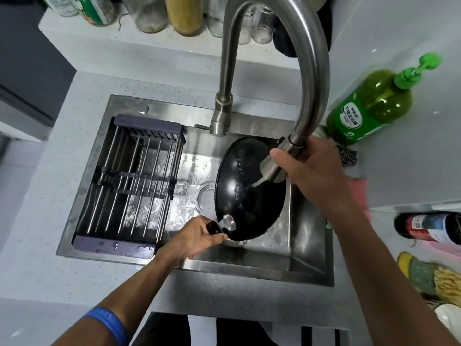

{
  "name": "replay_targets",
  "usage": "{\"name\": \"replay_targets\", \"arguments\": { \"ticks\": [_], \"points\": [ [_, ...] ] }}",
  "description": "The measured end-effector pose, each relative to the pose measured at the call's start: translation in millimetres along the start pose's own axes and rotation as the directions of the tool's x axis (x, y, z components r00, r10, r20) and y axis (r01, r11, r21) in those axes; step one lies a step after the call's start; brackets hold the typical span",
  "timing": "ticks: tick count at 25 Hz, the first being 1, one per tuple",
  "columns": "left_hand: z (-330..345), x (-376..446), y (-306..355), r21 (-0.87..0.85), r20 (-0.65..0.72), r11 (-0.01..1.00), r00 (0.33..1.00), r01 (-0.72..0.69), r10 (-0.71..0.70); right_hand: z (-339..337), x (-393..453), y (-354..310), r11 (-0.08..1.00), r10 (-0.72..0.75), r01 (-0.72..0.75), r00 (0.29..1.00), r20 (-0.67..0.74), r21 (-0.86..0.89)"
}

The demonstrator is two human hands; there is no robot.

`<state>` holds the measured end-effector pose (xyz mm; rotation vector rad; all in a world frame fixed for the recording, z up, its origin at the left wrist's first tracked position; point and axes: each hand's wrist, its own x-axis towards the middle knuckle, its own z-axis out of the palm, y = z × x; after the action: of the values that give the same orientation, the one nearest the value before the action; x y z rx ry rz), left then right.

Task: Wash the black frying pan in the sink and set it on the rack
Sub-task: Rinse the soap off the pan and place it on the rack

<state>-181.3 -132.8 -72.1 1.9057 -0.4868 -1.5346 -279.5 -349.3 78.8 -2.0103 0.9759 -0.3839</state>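
The black frying pan is in the right side of the sink, tipped up on its edge with its inside facing the water. The left hand is wrapped tight around the short black handle at the bottom of the pan. The right hand is curled around the spray head of the tall tap and points it at the pan. A thin stream of water hits the middle of the pan. The pan looks wet, so I think it could slip out of the left hand and bang into the sink. The spray could also bounce off the tipped pan and splash onto the counter. If the right hand turns the spray head too far, the water could miss the pan. The rack sits over the left side of the sink, near the pan but not touching it, and nothing is on it. Now I count. There is one pan, one rack, one tap and one sink. There are two hands. There is one green soap bottle on the counter to the right. At the back there is a row of glass jars, but their tops are cut off, so I cannot count them well.
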Motion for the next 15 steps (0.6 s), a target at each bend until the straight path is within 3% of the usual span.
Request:
{"name": "replay_targets", "arguments": {
  "ticks": [9, 12, 15],
  "points": [
    [-8, 0, -18, -0.054, 0.003, 0.998, 1.000, 0.018, -0.018, -4, 6, 5, 0.999, 0.002, -0.001, 1.000, 0.013, -0.047],
    [-21, -30, -32, 0.085, -0.120, 0.996, 0.993, 0.016, -0.006, 0, 9, 1, 0.999, -0.006, 0.006, 1.000, -0.009, -0.042],
    [-33, -73, -44, 0.020, -0.216, 0.999, 0.976, 0.037, -0.031, 5, 8, -2, 1.000, 0.012, -0.013, 1.000, -0.012, -0.022]
  ]
}}
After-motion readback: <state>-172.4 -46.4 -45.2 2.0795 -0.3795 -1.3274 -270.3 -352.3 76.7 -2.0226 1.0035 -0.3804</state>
